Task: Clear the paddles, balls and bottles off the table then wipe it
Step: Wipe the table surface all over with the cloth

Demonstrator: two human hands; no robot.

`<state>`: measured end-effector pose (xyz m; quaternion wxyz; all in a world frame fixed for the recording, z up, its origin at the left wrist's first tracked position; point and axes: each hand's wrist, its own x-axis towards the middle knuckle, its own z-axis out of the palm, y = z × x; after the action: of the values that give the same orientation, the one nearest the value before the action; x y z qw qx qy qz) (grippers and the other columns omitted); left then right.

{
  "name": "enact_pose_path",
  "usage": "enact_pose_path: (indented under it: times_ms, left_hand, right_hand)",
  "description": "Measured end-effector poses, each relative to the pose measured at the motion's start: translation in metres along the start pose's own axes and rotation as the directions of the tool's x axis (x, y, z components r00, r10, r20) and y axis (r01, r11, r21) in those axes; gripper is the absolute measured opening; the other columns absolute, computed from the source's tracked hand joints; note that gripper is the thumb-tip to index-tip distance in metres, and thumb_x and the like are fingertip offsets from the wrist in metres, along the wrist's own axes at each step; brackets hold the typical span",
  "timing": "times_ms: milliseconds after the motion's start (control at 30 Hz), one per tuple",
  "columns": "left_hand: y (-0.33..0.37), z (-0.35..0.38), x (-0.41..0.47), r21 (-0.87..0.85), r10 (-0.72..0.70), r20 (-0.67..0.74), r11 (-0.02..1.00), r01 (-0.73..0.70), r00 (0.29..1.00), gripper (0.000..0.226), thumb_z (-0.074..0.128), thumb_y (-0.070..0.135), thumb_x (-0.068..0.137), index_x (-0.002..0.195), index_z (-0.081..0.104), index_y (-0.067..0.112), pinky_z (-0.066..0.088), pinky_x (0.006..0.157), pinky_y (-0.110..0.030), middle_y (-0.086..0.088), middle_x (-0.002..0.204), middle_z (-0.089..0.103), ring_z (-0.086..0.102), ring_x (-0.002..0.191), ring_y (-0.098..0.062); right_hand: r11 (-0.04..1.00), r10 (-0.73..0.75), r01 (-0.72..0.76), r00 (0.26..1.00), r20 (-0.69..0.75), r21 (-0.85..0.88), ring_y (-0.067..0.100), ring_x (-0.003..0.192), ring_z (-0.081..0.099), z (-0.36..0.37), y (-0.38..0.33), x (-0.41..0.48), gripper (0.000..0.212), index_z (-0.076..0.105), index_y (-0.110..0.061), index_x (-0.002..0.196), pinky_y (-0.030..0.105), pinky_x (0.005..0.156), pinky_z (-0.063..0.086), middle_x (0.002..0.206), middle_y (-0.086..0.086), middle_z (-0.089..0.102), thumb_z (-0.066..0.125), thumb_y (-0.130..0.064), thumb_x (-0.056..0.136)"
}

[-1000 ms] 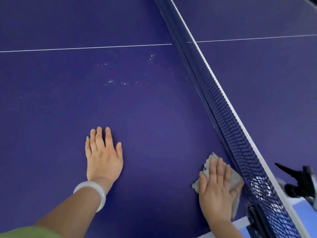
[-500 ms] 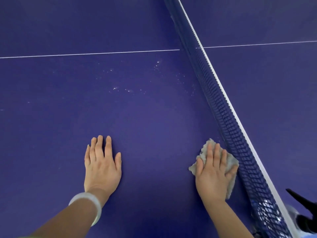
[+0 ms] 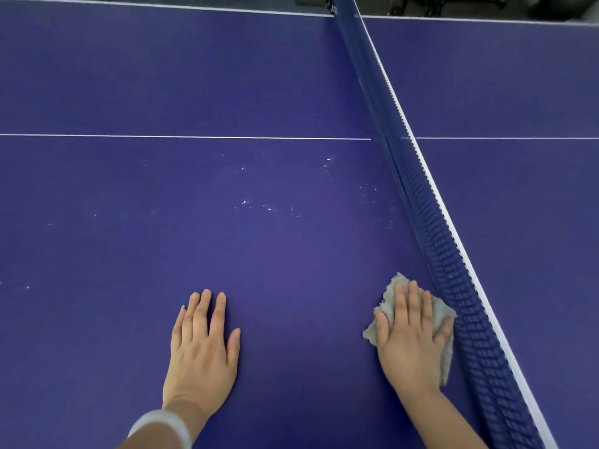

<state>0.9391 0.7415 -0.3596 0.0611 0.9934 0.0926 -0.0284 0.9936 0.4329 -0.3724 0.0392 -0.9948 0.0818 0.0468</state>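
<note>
We are pressing the grey cloth [image 3: 389, 298] flat against the blue surface [image 3: 291, 270] with the right hand [image 3: 411, 345]. The cloth is lying at the near right of this half of the surface, just beside the foot of the net [image 3: 431, 228]. We cannot tell whether its right corner is touching the mesh. The right hand's grip is not closing on anything. The fingers [image 3: 413, 303] are lying straight and close together on top of the cloth, pointing away from us. The thumb is spreading out to the left and the palm is bearing down. Cloth is showing beyond the fingertips, left of the thumb and along the little-finger side. The right forearm is entering at the bottom edge and angling up and left to the wrist.

The left hand [image 3: 201, 351] is resting palm down on the bare surface, well apart from the cloth, to its left. Its grip is flat and holding nothing, with fingers extended forward and thumb out to the right. A white band [image 3: 162, 426] is sitting on the left wrist.

Pale specks [image 3: 246, 202] are lying scattered on the surface beyond both hands, short of the white centre line [image 3: 194, 136].
</note>
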Motion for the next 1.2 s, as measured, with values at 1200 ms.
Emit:
enact_pose_path:
  times_ms: [1200]
  left_hand:
    - [0.057, -0.002, 0.149, -0.048, -0.128, -0.059, 0.991, 0.125, 0.990, 0.075, 0.019, 0.052, 0.092, 0.141, 0.047, 0.003, 0.024, 0.117, -0.052, -0.023, 0.145, 0.044, 0.034, 0.140, -0.038]
  right_hand:
    - [0.868, -0.496, 0.496, 0.868, 0.000, -0.034, 0.010, 0.150, -0.010, -0.017, -0.098, 0.213, 0.060, -0.003, -0.028, 0.156, 0.041, 0.120, -0.014, 0.164, -0.009, -0.004, 0.009, -0.050, 0.101]
